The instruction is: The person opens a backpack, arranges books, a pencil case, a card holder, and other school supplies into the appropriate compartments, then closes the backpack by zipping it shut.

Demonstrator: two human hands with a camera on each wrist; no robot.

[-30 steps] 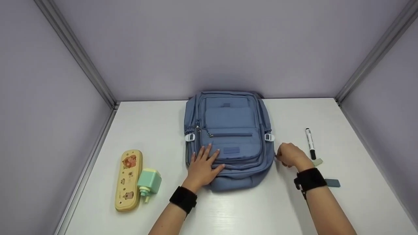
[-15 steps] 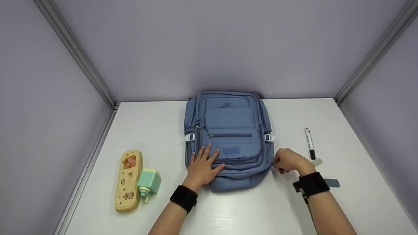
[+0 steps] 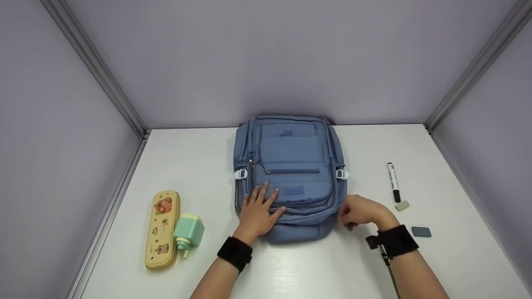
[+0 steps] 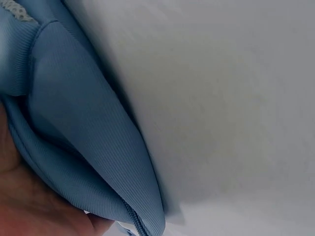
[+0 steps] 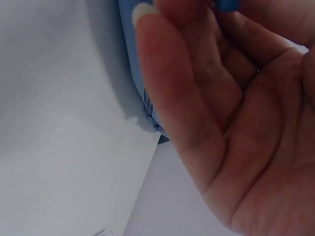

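Note:
A blue backpack point(image 3: 291, 158) lies flat on the white table point(image 3: 199, 158), front pocket up. My left hand point(image 3: 262, 196) presses flat on its lower left front with straight, spread fingers; the left wrist view shows the backpack's fabric point(image 4: 74, 123) against my palm. My right hand point(image 3: 342, 216) is at the backpack's lower right corner with curled fingers. In the right wrist view its fingertips point(image 5: 167, 12) pinch a small blue zipper pull point(image 5: 226, 5) beside the backpack's edge point(image 5: 130, 29).
A yellow pencil case point(image 3: 162, 228) and a mint green sharpener-like block point(image 3: 189, 232) lie at the left. On the right lie a marker point(image 3: 393, 182), a pale eraser point(image 3: 402, 205) and a grey eraser point(image 3: 421, 231). Lilac walls enclose three sides.
My right hand has slid left and toward me along the backpack's right edge to its lower corner. The left hand and the backpack have stayed put.

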